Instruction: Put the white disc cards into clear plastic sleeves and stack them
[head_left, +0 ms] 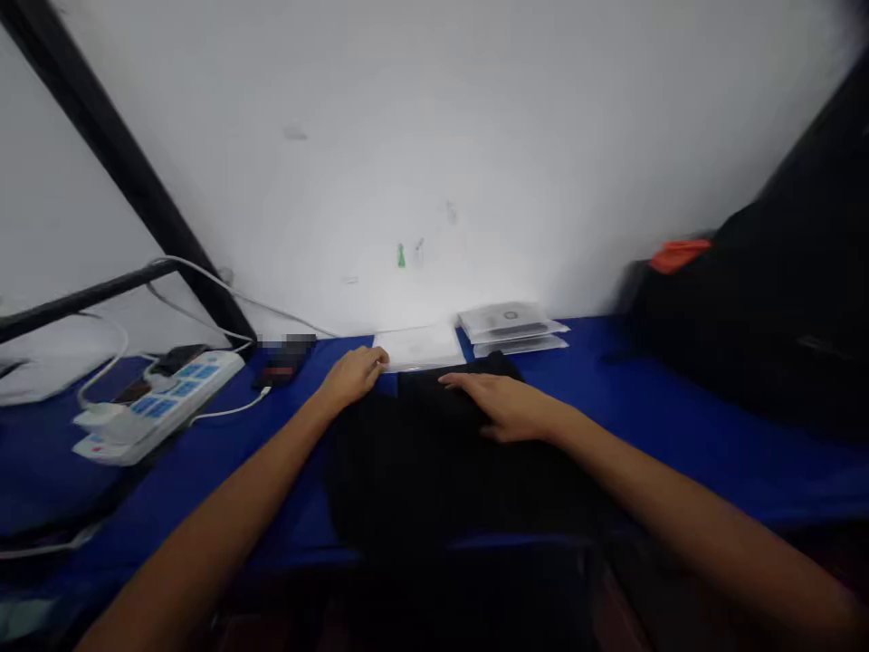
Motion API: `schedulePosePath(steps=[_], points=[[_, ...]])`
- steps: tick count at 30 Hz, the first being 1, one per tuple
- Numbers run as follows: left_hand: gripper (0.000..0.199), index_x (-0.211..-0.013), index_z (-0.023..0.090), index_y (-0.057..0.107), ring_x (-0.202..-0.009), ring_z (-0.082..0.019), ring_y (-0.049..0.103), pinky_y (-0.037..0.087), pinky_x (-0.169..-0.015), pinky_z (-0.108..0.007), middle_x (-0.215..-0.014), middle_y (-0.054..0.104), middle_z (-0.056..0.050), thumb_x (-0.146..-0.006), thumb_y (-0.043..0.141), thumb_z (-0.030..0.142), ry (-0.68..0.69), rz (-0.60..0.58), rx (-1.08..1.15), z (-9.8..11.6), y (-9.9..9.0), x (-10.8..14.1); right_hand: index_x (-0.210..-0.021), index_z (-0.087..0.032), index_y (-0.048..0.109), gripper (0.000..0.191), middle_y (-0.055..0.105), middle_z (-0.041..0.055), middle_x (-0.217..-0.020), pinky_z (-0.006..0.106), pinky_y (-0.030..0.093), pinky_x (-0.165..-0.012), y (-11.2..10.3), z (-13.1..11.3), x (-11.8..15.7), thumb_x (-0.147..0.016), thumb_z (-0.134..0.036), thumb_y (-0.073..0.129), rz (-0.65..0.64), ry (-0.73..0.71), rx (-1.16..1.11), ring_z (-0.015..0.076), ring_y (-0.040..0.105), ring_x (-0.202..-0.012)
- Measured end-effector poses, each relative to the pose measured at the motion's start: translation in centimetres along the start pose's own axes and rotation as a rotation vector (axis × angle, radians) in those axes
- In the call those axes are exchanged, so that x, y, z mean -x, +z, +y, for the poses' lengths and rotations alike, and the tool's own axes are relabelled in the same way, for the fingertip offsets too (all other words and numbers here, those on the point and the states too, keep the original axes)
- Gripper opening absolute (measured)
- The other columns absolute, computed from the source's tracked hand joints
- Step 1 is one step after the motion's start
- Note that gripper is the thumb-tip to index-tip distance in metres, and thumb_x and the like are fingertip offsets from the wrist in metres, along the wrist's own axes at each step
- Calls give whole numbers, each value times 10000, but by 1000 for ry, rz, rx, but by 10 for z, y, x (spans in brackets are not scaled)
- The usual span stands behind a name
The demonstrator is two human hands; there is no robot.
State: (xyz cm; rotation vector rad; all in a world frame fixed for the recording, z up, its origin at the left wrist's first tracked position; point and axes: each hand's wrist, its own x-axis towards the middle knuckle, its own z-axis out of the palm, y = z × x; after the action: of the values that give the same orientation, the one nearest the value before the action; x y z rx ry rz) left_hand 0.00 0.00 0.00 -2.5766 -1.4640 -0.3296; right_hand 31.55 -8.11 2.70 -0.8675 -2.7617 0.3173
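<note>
A black cloth lies over the front of the blue table and hangs past its edge. My left hand is at the cloth's upper left corner, beside a flat white packet; its fingers are curled together, and what they pinch, if anything, is too small to make out. Over the upper part of the cloth rests my right hand, its fingers stretched out and apart, holding nothing.
Flat clear-wrapped packets are stacked by the white wall. On the left are a white power strip, cables and a dark device. A large black item with an orange piece stands right.
</note>
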Motion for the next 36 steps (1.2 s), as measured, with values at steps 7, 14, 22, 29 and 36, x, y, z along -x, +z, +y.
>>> schedulePosePath(steps=[7, 14, 22, 29, 36], points=[[284, -1121, 196, 629, -934, -217, 630, 478, -817, -315, -1011, 673, -80, -945, 412, 144, 107, -33, -29, 10, -10, 1, -1502, -128, 361, 815, 588, 188, -1353, 436, 472, -1016, -5, -3, 1, -729, -37, 600, -27, 15, 48, 284, 584, -1212], [266, -1056, 160, 688, -894, -214, 610, 503, -759, -313, -996, 621, -100, -923, 459, 141, 207, 176, -120, 20, -30, 5, -1458, -136, 445, 767, 604, 166, -1358, 421, 495, -1016, -3, 3, 2, -711, 39, 483, 24, -100, 51, 247, 592, -1224], [284, -1179, 152, 580, -965, -222, 583, 533, -854, -367, -1058, 552, -98, -905, 553, 222, 257, 262, 203, 65, -50, 25, -1514, -121, 323, 594, 483, 178, -1482, 484, 409, -1110, -1, -4, 5, -924, -132, 389, 341, -466, 141, 259, 381, -1420], [691, -1400, 191, 421, -1088, -214, 536, 517, -963, -379, -1192, 477, -113, -745, 473, -20, 329, 165, 416, 98, -50, 47, -1506, -147, 332, 701, 537, 173, -1422, 457, 463, -1061, 7, -4, -1, -826, -18, 446, 235, -274, 172, 257, 481, -1337], [649, -1398, 174, 461, -1217, -249, 517, 468, -1033, -437, -1318, 536, -140, -782, 417, -24, 350, 51, 209, 102, -44, 46, -1459, -64, 390, 765, 540, 227, -1392, 421, 486, -1033, 15, -1, -5, -704, -1, 499, 68, -47, 92, 287, 558, -1255]])
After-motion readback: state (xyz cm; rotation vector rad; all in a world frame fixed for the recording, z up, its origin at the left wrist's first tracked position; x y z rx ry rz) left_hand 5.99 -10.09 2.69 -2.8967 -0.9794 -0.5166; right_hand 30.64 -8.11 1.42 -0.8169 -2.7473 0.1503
